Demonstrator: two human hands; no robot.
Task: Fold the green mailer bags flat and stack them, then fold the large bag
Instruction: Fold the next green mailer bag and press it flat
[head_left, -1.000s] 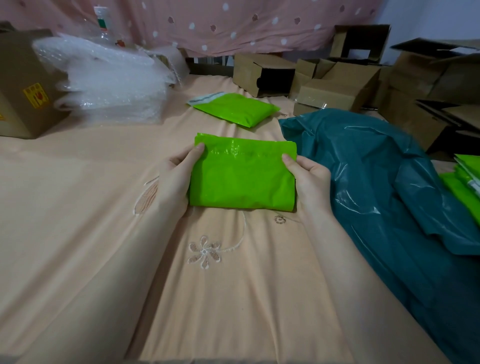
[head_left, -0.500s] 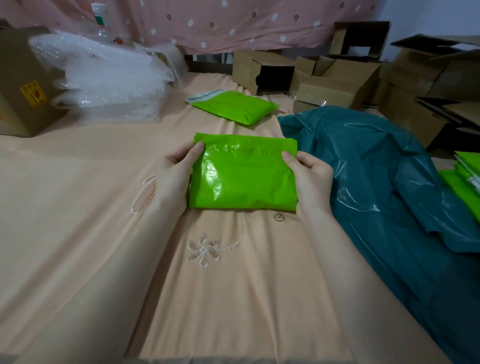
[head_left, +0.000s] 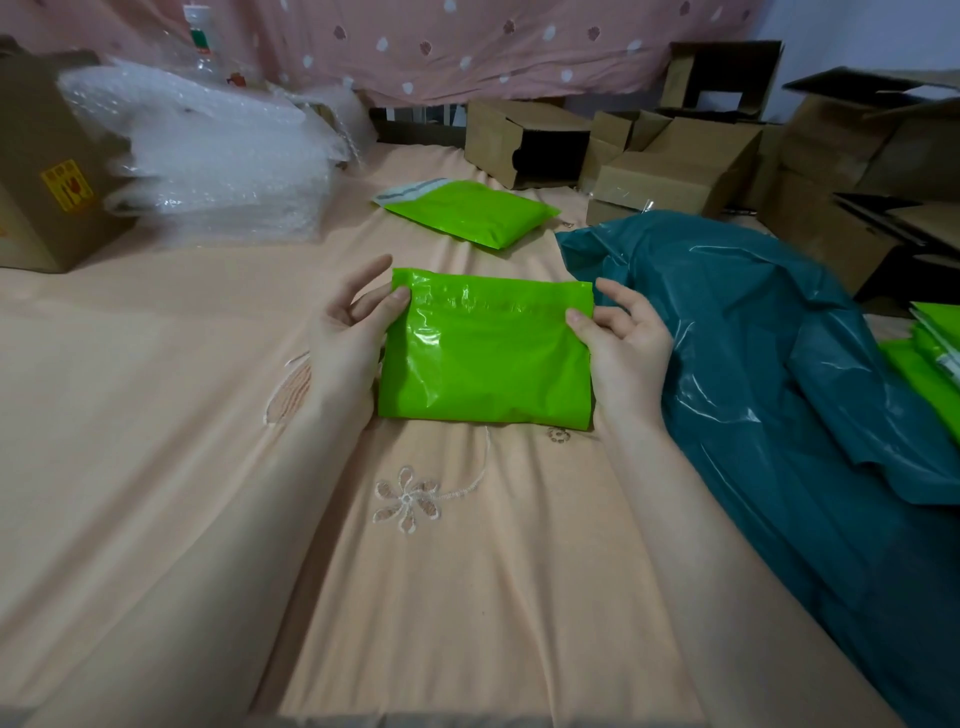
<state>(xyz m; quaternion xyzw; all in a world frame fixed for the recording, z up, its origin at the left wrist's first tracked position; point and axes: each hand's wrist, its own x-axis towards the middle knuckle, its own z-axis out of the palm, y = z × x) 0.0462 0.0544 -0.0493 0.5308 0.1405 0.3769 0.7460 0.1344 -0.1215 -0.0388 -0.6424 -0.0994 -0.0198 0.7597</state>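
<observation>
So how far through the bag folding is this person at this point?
Early to middle. One green mailer already lies set aside farther up the sheet. A second green mailer is in hand, left hand and right hand pinching its sides. Left: more green bags at the right edge, and the large teal bag, which is spread and crumpled, not yet folded.

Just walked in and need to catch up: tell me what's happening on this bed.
A person is folding green mailer bags on a peach bedsheet. The left hand and right hand pinch the two sides of a folded green mailer between thumb and fingers. Another green mailer lies further back, more green ones sit at the right edge, and the large teal bag lies crumpled, not yet folded.
</observation>
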